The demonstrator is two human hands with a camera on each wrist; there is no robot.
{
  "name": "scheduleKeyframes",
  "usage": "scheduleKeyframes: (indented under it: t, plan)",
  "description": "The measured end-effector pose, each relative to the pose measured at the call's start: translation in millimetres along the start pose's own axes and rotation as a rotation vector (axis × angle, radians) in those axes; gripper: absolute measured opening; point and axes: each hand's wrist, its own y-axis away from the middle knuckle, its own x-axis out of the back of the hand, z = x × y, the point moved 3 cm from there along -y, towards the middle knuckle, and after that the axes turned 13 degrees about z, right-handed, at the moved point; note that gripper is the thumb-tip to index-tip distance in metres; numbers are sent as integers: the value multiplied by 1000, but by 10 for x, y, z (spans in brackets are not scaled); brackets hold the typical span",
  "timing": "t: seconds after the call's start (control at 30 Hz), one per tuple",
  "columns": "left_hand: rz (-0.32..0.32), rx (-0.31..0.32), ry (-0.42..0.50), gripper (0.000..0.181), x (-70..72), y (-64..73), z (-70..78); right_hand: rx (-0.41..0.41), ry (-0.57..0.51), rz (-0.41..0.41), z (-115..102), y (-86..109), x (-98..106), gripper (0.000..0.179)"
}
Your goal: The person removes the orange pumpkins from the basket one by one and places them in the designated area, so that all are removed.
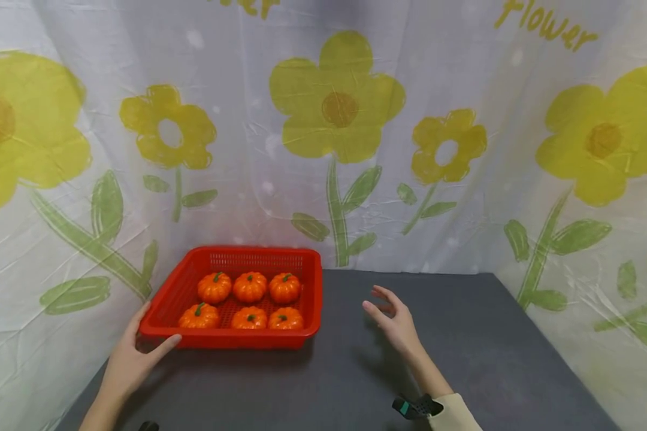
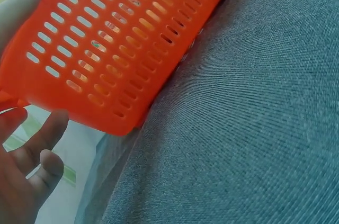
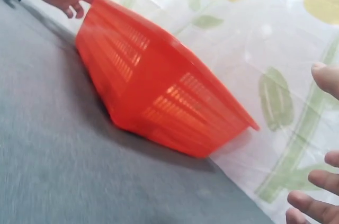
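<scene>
A red plastic basket with slotted walls stands on the table, with several small orange pumpkins with green stems in two rows inside it. At its near left corner, my left hand grips the rim, thumb along the front edge. The left wrist view shows fingers bent beside the basket's slotted wall. To the right of the basket, my right hand hovers above the table, fingers loosely bent and holding nothing. In the right wrist view its fingertips are apart from the basket.
A dark grey cloth-covered table lies under everything. A white curtain with yellow flowers encloses its back and sides, close behind the basket. A dark band is on my right wrist.
</scene>
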Motion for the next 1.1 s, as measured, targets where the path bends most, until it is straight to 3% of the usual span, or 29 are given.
scheduleKeyframes:
  t: [0.43,0.73,1.1]
  plan:
    - [19,-16,-31,110,31,17,-17,23,-8,-20,-208,-105,-480,60]
    - [29,-19,-52,109,19,22,-35,68,17,-50,-349,-140,-672,68]
    - [21,-33,-61,108,36,32,-1,51,0,-98,-545,-189,-895,73]
